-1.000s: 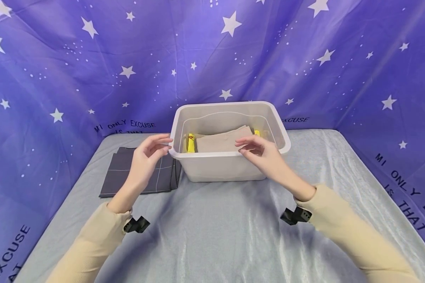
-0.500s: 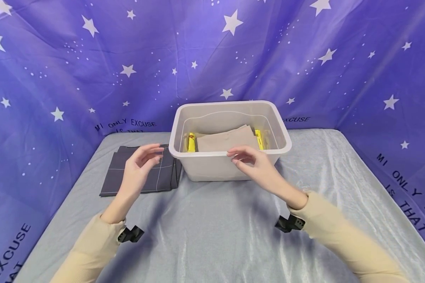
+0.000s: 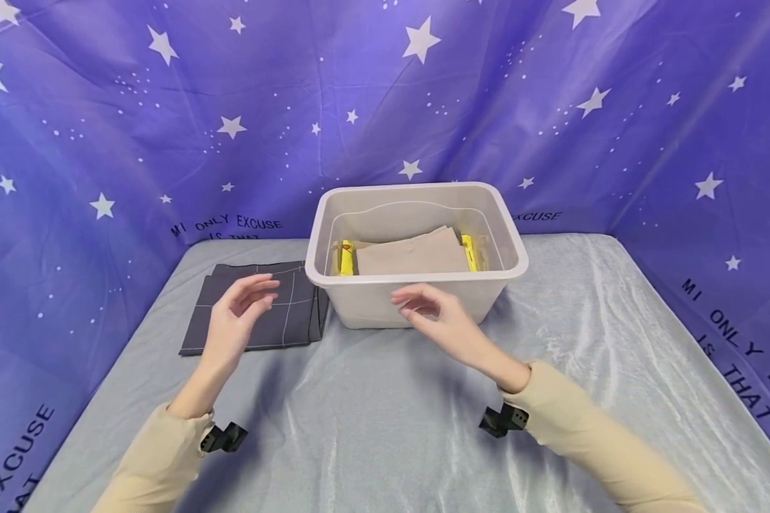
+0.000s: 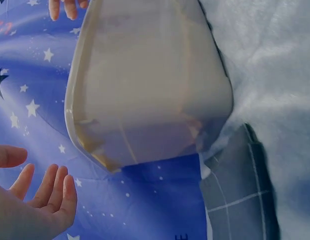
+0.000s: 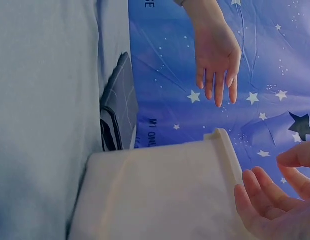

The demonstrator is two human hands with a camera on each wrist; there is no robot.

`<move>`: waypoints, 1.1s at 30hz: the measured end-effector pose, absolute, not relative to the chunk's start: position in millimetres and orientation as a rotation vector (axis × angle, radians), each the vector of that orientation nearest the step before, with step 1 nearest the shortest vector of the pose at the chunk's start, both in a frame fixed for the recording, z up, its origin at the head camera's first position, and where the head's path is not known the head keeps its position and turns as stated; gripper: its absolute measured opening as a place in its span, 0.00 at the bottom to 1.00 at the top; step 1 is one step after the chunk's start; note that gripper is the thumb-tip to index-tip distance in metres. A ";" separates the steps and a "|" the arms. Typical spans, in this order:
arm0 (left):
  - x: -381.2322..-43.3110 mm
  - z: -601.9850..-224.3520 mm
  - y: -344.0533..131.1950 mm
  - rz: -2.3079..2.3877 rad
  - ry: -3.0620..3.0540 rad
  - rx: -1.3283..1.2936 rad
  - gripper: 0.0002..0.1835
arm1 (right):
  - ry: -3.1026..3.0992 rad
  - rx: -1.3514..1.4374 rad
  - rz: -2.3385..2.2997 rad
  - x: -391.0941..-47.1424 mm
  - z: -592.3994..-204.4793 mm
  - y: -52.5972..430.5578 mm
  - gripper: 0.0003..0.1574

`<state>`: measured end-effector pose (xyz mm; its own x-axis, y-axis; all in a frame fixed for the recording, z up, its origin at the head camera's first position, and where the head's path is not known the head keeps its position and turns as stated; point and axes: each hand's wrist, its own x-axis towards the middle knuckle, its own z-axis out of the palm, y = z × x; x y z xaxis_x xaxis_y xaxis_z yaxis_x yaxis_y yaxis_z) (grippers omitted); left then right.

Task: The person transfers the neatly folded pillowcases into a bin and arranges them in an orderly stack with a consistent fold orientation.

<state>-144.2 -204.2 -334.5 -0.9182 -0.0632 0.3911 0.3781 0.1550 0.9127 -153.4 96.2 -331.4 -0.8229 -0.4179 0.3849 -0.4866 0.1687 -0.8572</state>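
Observation:
A pale plastic bin [image 3: 417,303] stands at the back middle of the table in the head view. Folded beige cloth [image 3: 411,255] lies inside it, with a yellow packet [image 3: 347,258] at its left and another yellow packet [image 3: 469,253] at its right. My left hand [image 3: 234,320] hovers over a folded dark checked cloth [image 3: 295,313] left of the bin, fingers loosely bent and nothing between them. In front of the bin's near wall hangs my right hand [image 3: 439,318], its fingers relaxed and holding nothing. Both hands show bare in the wrist views.
A grey-blue cloth [image 3: 385,427] covers the table. Behind it and along both sides hangs a purple curtain [image 3: 282,92] printed with stars and letters. Each sleeve carries a small black camera, the left camera [image 3: 223,437] and the right camera [image 3: 503,420].
Both hands have drawn back toward the person and shifted left. The left hand has left the bin's left rim, and the right hand has come away from over its front rim. The bin stays put.

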 end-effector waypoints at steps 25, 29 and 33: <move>-141.6 -364.8 -242.2 -1.814 -2.048 -0.214 0.16 | -2.413 0.946 1.897 -155.7 -376.8 46.5 0.17; -142.5 -369.5 -249.2 -1.812 -2.055 -0.203 0.13 | -2.428 0.940 1.919 -156.0 -382.5 38.6 0.18; -143.7 -373.6 -255.0 -1.819 -2.049 -0.184 0.15 | -2.437 0.926 1.943 -156.1 -388.4 31.4 0.18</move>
